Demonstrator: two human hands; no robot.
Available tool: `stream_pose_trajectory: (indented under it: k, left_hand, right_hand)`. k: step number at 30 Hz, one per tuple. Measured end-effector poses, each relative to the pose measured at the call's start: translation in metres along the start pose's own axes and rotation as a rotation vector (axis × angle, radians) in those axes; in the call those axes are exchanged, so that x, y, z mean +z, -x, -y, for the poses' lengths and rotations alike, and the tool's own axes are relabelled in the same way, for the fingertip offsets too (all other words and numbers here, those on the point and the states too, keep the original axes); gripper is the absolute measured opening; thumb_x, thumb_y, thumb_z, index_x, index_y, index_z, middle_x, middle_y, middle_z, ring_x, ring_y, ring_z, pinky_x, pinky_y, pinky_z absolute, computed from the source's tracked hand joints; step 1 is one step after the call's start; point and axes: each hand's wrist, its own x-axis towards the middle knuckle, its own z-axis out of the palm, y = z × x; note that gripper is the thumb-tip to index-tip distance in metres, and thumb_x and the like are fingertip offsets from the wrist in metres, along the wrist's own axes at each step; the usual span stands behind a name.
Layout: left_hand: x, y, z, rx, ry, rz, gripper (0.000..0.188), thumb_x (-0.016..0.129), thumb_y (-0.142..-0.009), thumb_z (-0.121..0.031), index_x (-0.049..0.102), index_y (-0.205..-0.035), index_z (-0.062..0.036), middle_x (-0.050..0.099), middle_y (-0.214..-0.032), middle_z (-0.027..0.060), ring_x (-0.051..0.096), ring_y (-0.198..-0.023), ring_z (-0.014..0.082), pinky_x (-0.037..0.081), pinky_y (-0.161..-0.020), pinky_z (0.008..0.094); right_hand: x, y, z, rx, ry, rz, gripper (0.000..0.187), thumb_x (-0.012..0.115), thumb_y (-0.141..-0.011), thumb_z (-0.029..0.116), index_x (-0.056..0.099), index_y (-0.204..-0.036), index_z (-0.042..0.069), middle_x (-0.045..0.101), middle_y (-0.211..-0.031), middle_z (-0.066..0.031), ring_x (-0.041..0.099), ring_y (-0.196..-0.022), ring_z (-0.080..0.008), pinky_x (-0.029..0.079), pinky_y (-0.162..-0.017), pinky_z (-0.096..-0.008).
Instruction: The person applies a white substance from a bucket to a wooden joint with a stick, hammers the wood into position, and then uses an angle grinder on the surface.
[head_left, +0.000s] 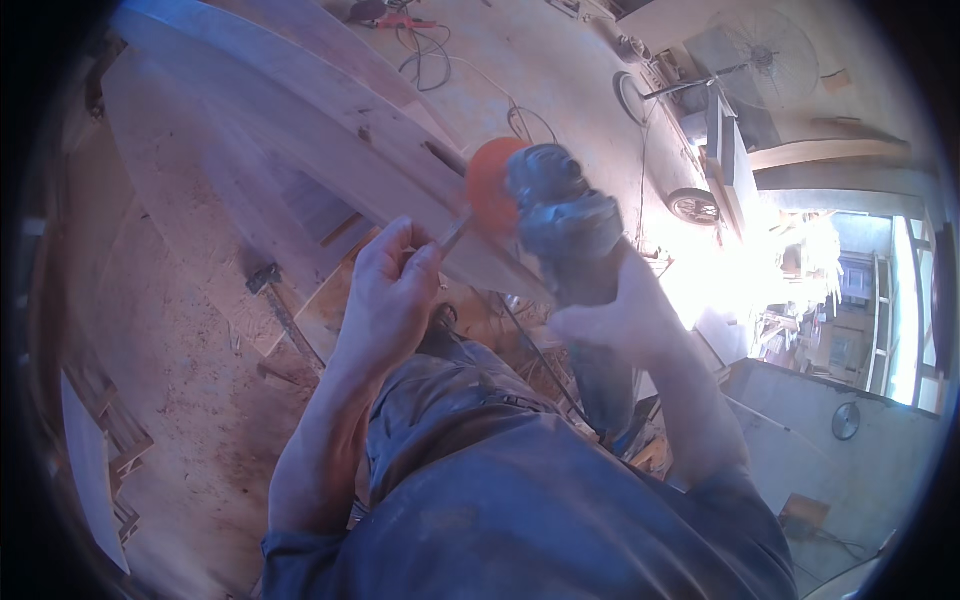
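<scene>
Blur softens the round orange disc (490, 188) on my grey handheld grinder (568, 205), and white glare (770, 270) swallows things at right. My right hand (622, 312) wraps round the grinder's body, in front of a long pale wooden board (300, 105). My left hand (390, 285), fingers curled, pinches a thin narrow strip (454, 238) near the disc; whether the strip's tip touches, I cannot tell.

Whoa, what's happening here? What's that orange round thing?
A person's right grip is around a power tool with an orange disc. Their left grip pinches a small thin piece right by the disc; I can't tell if they touch. A long wooden piece stretches away behind them.
</scene>
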Motion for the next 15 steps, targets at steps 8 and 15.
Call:
stream_pose_trajectory:
  k: [8,15]
  left_hand:
    - [0.0,0.0,-0.01,0.039,-0.107,-0.009,0.014,0.051,-0.1,-0.01,0.056,-0.088,-0.0038,0.05,-0.072,-0.0029,0.045,-0.066,0.0049,0.038,-0.058,0.0261]
    - [0.0,0.001,-0.002,0.037,-0.049,0.011,0.013,0.051,-0.102,-0.013,0.057,-0.093,-0.0057,0.05,-0.069,-0.0046,0.041,-0.056,0.0024,0.033,-0.049,0.0227]
  right_hand:
    - [0.009,0.004,-0.003,0.007,-0.11,-0.019,0.069,0.084,-0.07,0.005,0.055,-0.133,0.0,0.066,-0.115,-0.007,0.064,-0.106,-0.0174,0.051,-0.096,-0.0345]
    - [-0.01,-0.008,-0.006,0.1,-0.035,-0.014,0.079,0.085,-0.07,0.009,0.05,-0.14,-0.002,0.065,-0.124,-0.0112,0.064,-0.114,-0.0215,0.05,-0.102,-0.0365]
